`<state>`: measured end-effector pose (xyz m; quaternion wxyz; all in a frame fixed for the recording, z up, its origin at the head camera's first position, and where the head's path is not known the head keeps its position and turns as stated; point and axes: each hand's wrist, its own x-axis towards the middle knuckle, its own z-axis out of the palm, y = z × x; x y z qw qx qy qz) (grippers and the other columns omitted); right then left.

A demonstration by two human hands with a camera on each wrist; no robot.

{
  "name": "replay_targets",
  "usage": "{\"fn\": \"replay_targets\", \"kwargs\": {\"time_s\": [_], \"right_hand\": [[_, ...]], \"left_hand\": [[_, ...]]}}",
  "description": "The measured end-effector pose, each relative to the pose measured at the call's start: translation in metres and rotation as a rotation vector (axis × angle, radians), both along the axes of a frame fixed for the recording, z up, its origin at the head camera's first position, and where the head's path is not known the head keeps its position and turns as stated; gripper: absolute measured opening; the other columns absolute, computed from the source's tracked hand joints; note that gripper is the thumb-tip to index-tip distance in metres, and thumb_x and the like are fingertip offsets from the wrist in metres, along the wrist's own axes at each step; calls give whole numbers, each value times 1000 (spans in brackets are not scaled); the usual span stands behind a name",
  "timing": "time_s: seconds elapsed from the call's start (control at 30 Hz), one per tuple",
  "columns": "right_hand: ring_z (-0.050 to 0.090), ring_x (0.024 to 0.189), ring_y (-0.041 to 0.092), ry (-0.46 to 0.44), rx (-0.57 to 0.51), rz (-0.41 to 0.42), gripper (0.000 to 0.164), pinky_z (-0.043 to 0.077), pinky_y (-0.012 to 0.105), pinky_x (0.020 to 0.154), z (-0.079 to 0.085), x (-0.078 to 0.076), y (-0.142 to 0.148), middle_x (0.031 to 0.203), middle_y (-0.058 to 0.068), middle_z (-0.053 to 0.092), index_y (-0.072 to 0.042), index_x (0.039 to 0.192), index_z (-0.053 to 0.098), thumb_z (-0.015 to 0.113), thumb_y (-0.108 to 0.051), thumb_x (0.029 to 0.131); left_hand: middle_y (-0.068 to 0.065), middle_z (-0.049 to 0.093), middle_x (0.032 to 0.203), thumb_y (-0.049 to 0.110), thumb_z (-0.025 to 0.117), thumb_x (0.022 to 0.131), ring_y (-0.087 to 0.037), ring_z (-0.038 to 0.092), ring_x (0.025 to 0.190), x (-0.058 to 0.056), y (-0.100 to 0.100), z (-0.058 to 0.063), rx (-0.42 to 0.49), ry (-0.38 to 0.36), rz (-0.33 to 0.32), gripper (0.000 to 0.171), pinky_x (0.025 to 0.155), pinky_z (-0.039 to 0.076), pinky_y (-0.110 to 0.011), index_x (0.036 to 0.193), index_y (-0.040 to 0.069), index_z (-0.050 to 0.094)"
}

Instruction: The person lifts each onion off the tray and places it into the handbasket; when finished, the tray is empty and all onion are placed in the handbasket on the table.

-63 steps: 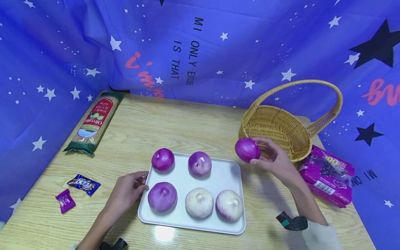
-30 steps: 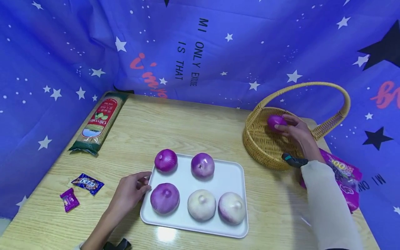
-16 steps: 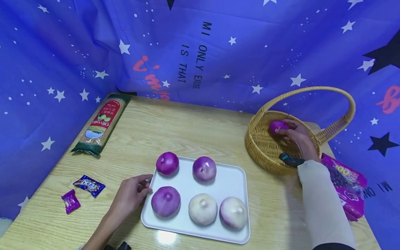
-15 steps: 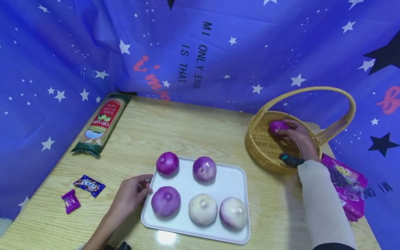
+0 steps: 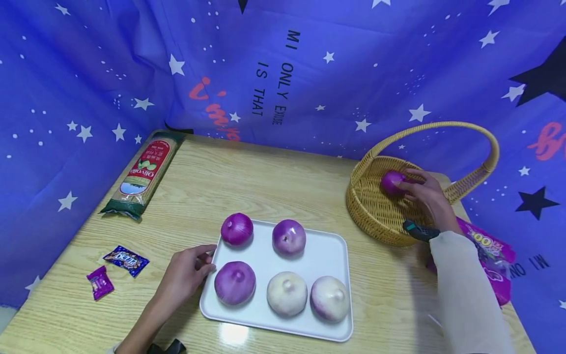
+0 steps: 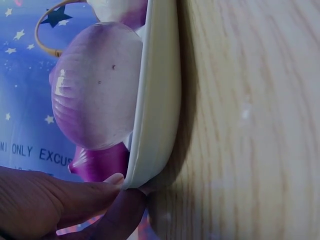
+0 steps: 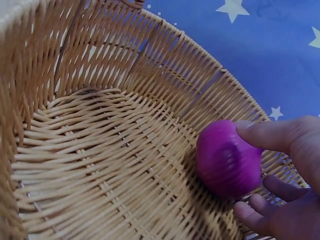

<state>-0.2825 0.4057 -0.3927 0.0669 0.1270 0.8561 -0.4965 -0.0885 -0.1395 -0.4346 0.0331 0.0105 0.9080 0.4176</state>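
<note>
My left hand [image 5: 185, 273] pinches the left edge of a white tray [image 5: 305, 329], thumb on the rim and fingers against its outside, as the left wrist view shows. On the tray sit several onions: a dark purple onion [image 5: 237, 229], lighter purple ones [image 5: 235, 283] and whitish ones [image 5: 287, 294]. Inside a wicker basket [image 5: 376, 223], a purple onion [image 7: 227, 160] rests near the far wall. My right hand [image 5: 426, 194] is beside it, fingers spread loosely; the thumb tip touches or nearly touches its top, and the other fingers lie low at its side.
The basket's tall handle [image 5: 442, 125] arches above my right hand. A purple grape-print package [image 5: 495, 280] lies behind my right sleeve. A pasta package [image 5: 143, 172] and two wrapped sweets [image 5: 127, 260] lie on the left of the table. A blue star-print cloth [image 5: 309, 73] hangs behind.
My right hand has carried the purple onion from beside the tray into the basket, then loosened its fingers and drawn slightly right of it. My left hand has stayed at the tray's edge.
</note>
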Motion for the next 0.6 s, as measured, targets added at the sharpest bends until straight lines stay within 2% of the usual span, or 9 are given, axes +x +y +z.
{"fn": "replay_targets", "kwargs": {"time_s": [0.07,0.17,0.37,0.47,0.6], "right_hand": [[50,89,4,13,-2,34,74,46,32,82,5,6,0,137,16,24,-14,137,26,63,-37,78],[50,90,3,28,-31,59,71,47,27,78,13,14,0,137,17,22,-15,138,26,63,-32,79],[54,91,6,93,-226,94,68,44,32,85,30,29,-19,136,19,20,-15,136,31,66,-17,77],[54,92,8,130,-244,154,65,45,29,83,39,39,-36,135,19,22,-16,134,33,66,-14,78],[50,100,12,185,-142,278,58,46,22,77,48,55,-59,129,12,34,-19,132,35,63,-16,81]], "left_hand": [[-1,58,74,0,68,71,-9,52,60,0,0,0,-3,-1,-2,40,48,43,-20,110,4,60],[-1,58,74,1,68,72,-8,52,60,0,1,0,-9,-10,-3,40,48,43,-20,110,4,60],[-1,58,74,1,69,71,-8,51,59,0,0,0,-24,-5,-3,41,48,43,-20,111,5,60],[-1,58,74,0,69,71,-9,52,58,0,0,0,-15,-5,-3,41,47,43,-20,111,5,60],[-1,59,74,1,69,70,-8,52,58,0,0,-1,-11,-4,-2,41,47,43,-20,110,6,60]]}}
